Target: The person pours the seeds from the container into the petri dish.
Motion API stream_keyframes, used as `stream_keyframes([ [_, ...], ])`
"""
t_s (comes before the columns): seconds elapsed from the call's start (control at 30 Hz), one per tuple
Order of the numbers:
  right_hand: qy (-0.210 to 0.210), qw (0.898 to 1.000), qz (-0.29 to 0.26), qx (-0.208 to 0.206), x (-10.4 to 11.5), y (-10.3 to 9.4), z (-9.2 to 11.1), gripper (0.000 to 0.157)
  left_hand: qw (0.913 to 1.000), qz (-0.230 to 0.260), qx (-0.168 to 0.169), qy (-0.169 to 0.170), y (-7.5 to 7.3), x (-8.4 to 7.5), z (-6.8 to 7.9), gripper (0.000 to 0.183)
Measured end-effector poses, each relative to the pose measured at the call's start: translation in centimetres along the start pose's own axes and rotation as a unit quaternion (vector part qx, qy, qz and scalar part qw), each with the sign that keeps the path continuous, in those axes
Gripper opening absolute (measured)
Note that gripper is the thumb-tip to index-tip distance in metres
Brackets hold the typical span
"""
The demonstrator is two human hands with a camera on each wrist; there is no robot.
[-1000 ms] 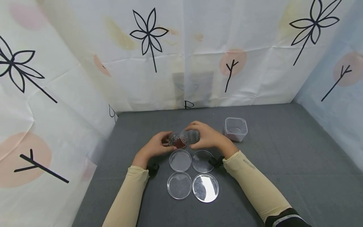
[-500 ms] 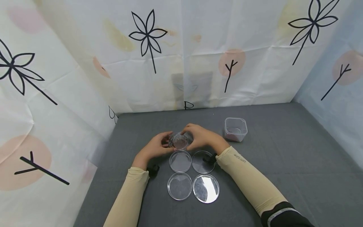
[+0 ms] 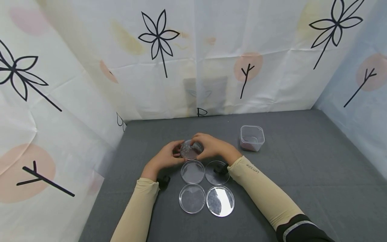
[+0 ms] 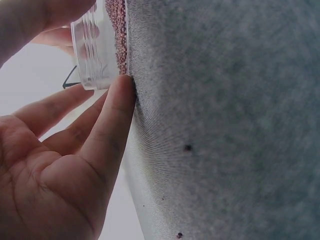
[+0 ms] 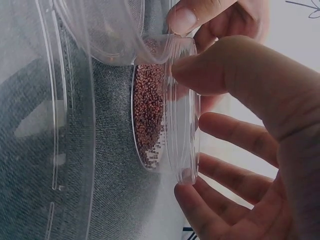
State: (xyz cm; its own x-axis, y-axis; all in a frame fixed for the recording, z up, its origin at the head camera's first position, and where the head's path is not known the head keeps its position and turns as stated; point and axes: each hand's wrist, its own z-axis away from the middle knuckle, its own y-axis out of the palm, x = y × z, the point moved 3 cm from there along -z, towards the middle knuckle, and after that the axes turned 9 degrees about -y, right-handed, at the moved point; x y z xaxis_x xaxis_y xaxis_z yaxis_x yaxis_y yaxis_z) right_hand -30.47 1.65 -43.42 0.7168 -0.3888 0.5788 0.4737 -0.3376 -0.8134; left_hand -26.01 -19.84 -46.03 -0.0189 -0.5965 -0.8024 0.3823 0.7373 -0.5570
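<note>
Left hand (image 3: 164, 155): one, set low with the back of the hand toward the head camera. I log it as grasping, thumb and fingers curled about the left side of a clear round container (image 3: 187, 153).

Right hand (image 3: 213, 146): one, arched, reaching in from the right. I log it as pinching the clear lid (image 5: 182, 125) at the container's mouth, thumb on the near edge; how firmly the lid is seated I cannot tell.

Grains (image 5: 147, 105): many, small, reddish-brown, inside the container, between both hands.

Wrist cameras: two, black, one below each hand.

Clear round dishes (image 3: 192, 198): four, in two rows of two, on the near side of the hands and between the forearms; I see the right wrist partly covering one.

Square tub (image 3: 252, 139): one, clear, well to the right of the right hand, something reddish at its bottom.

Grey cloth (image 3: 317, 151): one, under everything.
</note>
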Motion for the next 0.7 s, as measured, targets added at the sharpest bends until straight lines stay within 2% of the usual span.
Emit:
stream_keyframes([
  [0.5, -0.010, 1.000, -0.006, 0.000, 0.36, 0.25, 0.17, 0.052, 1.0000, -0.005, 0.006, -0.001, -0.05, -0.14, 0.05, 0.084],
  [0.7, 0.003, 1.000, -0.018, 0.008, 0.26, 0.44, 0.20, 0.051, 0.9999, -0.009, 0.005, -0.004, -0.01, 0.01, -0.04, 0.082],
])
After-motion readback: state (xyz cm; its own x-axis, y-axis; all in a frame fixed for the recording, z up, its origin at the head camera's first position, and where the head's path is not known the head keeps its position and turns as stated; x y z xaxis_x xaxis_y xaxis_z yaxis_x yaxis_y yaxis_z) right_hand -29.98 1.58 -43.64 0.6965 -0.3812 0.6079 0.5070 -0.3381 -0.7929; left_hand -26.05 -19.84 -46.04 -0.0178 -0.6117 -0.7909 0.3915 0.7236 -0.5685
